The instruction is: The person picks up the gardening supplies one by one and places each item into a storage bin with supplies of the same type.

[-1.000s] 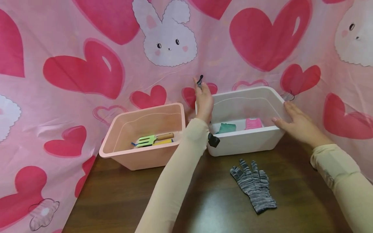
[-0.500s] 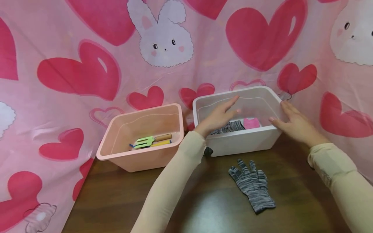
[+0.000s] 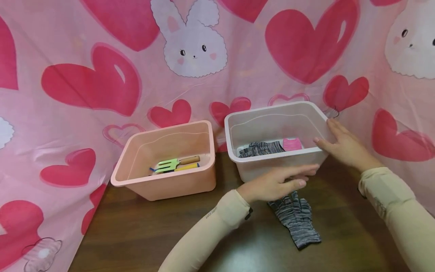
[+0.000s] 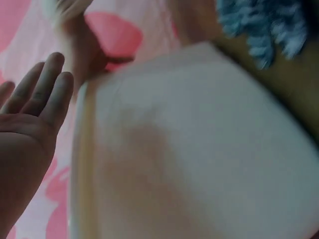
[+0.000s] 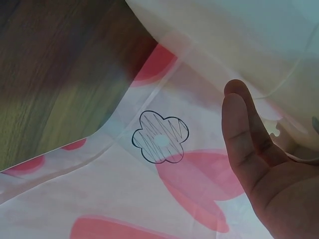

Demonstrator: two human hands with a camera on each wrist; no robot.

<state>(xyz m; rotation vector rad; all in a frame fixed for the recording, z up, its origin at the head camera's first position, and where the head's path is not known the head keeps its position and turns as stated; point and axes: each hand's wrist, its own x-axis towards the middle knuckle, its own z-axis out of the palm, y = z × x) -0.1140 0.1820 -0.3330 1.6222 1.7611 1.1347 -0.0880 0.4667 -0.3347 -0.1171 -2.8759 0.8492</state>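
Observation:
My left hand [image 3: 276, 183] hangs in front of the white bin [image 3: 272, 110] with its fingers straight and nothing in them. It overlaps the fingertips of a grey striped knit glove [image 3: 299, 223] lying on the table. In the left wrist view, that hand's extended fingers [image 4: 42, 92] show beside the bin's blurred front wall. At the bin's right end, my right hand [image 3: 346, 145] rests against the rim, fingers straight and thumb spread toward the front. Inside the bin lie another grey striped glove [image 3: 261, 148] and a pink cloth item [image 3: 292, 144].
A peach bin [image 3: 180, 184] stands left of the white one. It holds a green hand fork [image 3: 168, 165] with a wooden handle and a tool with a yellow handle [image 3: 187, 167]. Behind both bins hangs a pink heart-patterned cloth [image 3: 248, 56]. Everything stands on a brown wooden table [image 3: 136, 226].
My left hand released a striped glove into the white bin, over the green item, then came out and down toward the glove on the table. My right hand stayed at the rim.

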